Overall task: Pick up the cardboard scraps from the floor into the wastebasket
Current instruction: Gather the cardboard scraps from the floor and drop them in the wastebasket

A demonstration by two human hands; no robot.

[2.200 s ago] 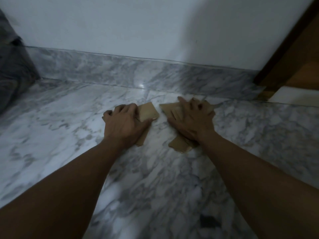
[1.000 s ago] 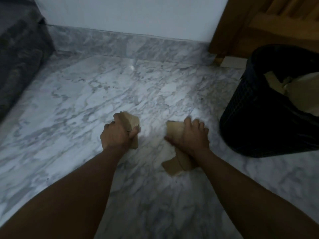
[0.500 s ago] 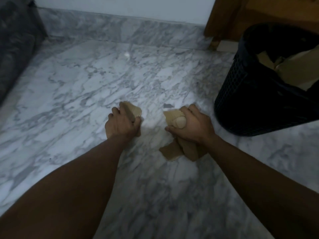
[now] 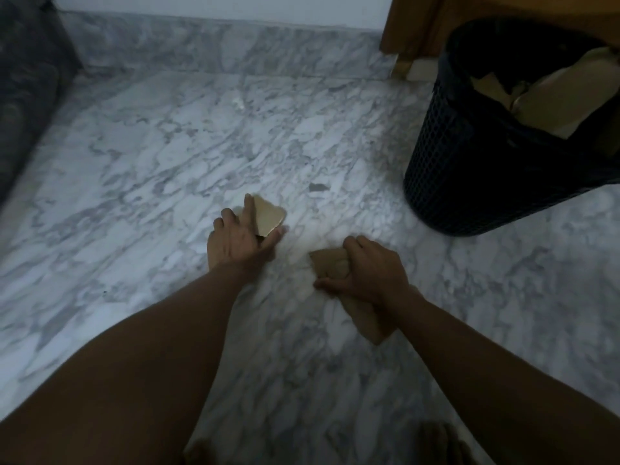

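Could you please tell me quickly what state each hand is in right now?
Left hand: closed, pinching a cardboard scrap between thumb and fingers.
Right hand: closed, gripping a wad of cardboard scraps.

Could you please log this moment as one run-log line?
stage: scraps in hand, not yet binned | left hand: pinches cardboard scrap | right hand: grips scrap bundle | wastebasket: right of hands, cardboard inside

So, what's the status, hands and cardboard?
Left hand pinches cardboard scrap. Right hand grips scrap bundle. Wastebasket ahead right, nothing visible in between.
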